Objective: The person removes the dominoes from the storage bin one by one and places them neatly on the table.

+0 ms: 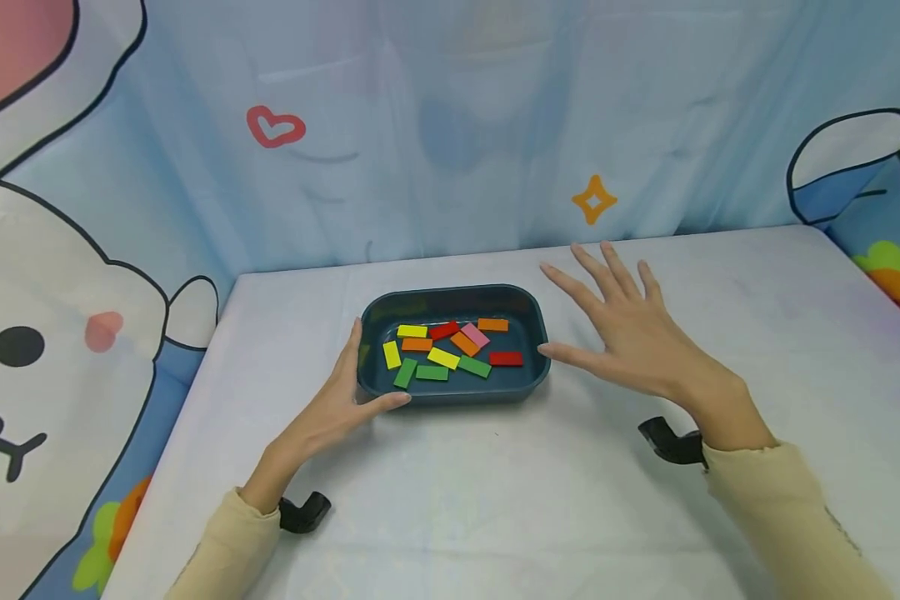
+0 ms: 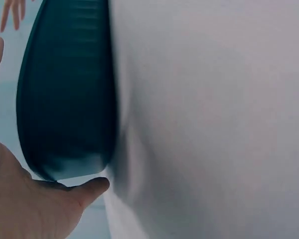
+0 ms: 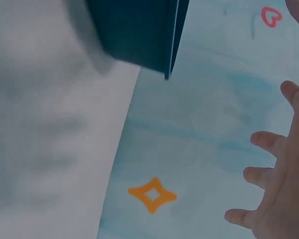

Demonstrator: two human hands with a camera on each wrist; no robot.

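A dark teal tray sits on the table's middle and holds several flat coloured blocks, among them a yellow one, a red one and a green one. My left hand cups the tray's near-left corner: the thumb lies along the front wall and the fingers run straight up the left side. In the left wrist view the thumb touches the tray at its corner. My right hand hovers just right of the tray with fingers spread wide, its thumb tip near the right rim and nothing in it. The right wrist view shows these spread fingers apart from the tray.
The table wears a white cloth, with bare cloth in front of and to the right of the tray. A blue cartoon curtain hangs close behind the table's far edge. The table's left edge runs near my left arm.
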